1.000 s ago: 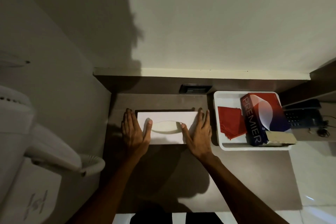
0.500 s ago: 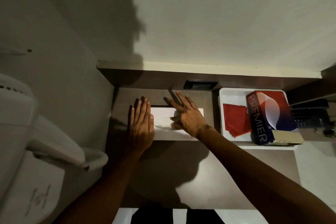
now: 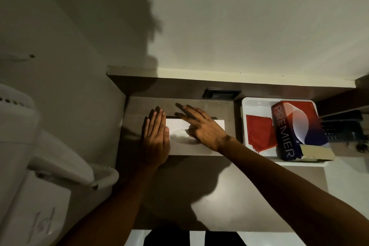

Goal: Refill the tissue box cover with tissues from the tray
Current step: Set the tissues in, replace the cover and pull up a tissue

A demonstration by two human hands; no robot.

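The white tissue box cover (image 3: 196, 138) lay on the table (image 3: 219, 195); the left hand (image 3: 154, 138) and right hand (image 3: 203, 128) rested flat, fingers extended, gripping nothing. In the tray (image 3: 257, 106), a tissue pack (image 3: 293, 130) read "PREMIER".

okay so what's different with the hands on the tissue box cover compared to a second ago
The right hand left the right end of the tissue box cover and moved across its top, fingers reaching over the far edge. The left hand stayed flat at the left end. The tray and its contents did not change.
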